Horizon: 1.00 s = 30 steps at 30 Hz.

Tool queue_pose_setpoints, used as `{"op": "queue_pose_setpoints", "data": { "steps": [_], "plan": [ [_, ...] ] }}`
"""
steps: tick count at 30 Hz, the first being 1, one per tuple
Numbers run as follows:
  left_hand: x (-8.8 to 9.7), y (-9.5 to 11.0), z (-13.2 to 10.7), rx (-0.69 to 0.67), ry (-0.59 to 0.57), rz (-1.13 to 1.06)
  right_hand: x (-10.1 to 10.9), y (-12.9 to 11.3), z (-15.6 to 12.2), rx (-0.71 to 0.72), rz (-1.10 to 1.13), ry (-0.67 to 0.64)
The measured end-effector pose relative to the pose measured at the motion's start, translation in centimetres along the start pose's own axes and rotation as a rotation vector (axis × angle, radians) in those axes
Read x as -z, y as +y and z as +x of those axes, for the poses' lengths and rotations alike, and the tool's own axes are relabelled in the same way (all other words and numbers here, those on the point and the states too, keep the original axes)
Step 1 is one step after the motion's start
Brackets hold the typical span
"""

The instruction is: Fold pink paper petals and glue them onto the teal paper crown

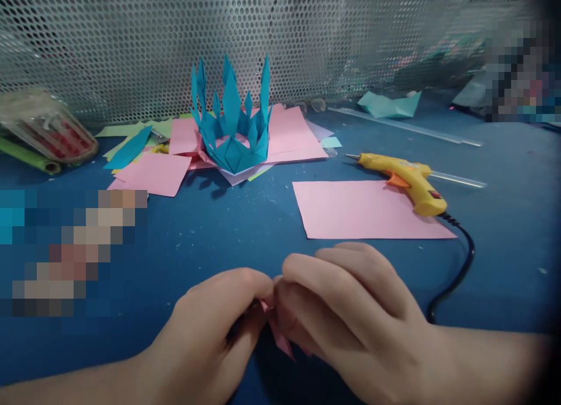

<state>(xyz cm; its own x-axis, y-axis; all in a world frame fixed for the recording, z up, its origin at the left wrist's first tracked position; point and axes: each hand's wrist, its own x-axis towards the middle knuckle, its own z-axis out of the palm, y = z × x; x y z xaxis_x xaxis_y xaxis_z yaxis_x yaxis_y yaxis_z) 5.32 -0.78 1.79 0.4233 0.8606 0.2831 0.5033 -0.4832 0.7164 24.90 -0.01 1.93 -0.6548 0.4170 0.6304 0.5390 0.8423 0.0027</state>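
Close to the table's near side, my left hand (pixel 219 323) and my right hand (pixel 350 305) meet, both closed. Between their fingertips they pinch a small folded piece of pink paper (pixel 280 338); most of it is hidden behind the fingers. Beyond my right hand lies a flat pink paper sheet (pixel 346 209). A yellow hot glue gun (pixel 401 174) with an orange trigger rests partly on that sheet, its nozzle toward the left. Farther back stands a blue folded-paper crown (pixel 236 124) with tall pointed tips.
Pink, green and lilac papers (pixel 153 174) lie around the crown. A plastic container (pixel 52 124) and a green roll (pixel 28 156) sit at left. Clear glue sticks (pixel 407 126) and a turquoise folded paper (pixel 390 105) lie back right. The black cord (pixel 467 265) runs behind my right wrist. Perforated metal (pixel 280 37) borders the back.
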Motion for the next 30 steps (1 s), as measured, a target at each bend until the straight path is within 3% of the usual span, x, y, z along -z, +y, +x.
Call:
{"op": "queue_pose_setpoints", "data": {
  "steps": [5,9,13,21,30],
  "plan": [
    [0.1,0.3,0.1,0.052,0.053,-0.085,0.1,0.0,0.2,-0.052,-0.010,0.105],
    [0.1,0.2,0.3,0.126,0.060,-0.193,0.3,-0.1,0.1,-0.030,-0.055,0.084],
    [0.1,0.1,0.2,0.163,0.108,-0.211,-0.4,-0.6,-0.6,-0.064,-0.039,0.146],
    [0.2,0.4,0.8,0.279,0.192,-0.361,0.3,0.1,-0.2,0.006,-0.067,-0.008],
    [0.3,0.6,1.2,0.374,0.213,-0.365,-0.5,0.1,-0.1,-0.067,-0.042,0.019]
  ]
}}
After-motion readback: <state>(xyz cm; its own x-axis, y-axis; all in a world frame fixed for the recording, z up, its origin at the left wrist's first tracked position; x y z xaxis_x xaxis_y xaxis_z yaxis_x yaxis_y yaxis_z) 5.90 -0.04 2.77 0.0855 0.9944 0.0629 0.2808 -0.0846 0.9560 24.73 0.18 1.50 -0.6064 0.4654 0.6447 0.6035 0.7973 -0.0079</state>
